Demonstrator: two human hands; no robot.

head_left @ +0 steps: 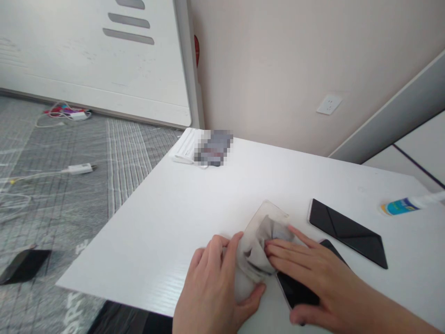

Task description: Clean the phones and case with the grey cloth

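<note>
My left hand is closed around the near-left edge of a clear, slightly yellowed phone case, thumb on the near side and fingers along the far side. A crumpled grey cloth lies on the case. The fingers of my right hand are together and press the cloth down into it. Below my right hand a dark phone lies on the white table, partly hidden by that hand. Right of it rests a second phone with a black, glossy screen.
A white bottle with a blue label lies at the table's right. At the far left corner are a white packet and a pixelated item. A charger with cable lies on grey fabric beside the white table.
</note>
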